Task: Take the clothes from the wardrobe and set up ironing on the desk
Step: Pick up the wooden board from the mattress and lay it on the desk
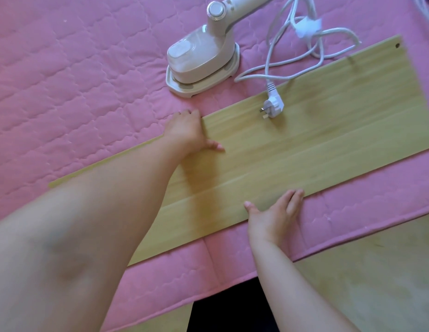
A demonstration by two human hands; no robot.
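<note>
A long light wooden board (304, 144) lies slantwise on a pink quilted mat (77, 80). My left hand (187, 133) grips the board's far long edge, fingers curled over it and thumb on top. My right hand (273, 216) holds the near long edge, with the thumb on the wood and the fingers against the edge on the mat. A white steam iron (201, 58) stands on its base on the mat just beyond the board. Its white plug (273, 105) rests on the board. No clothes are in view.
The iron's grey cord (304, 37) loops loosely on the mat behind the board's right half. The mat's near edge ends on a yellowish desk surface (376, 271). A dark gap (228, 307) shows below the edge, between my arms.
</note>
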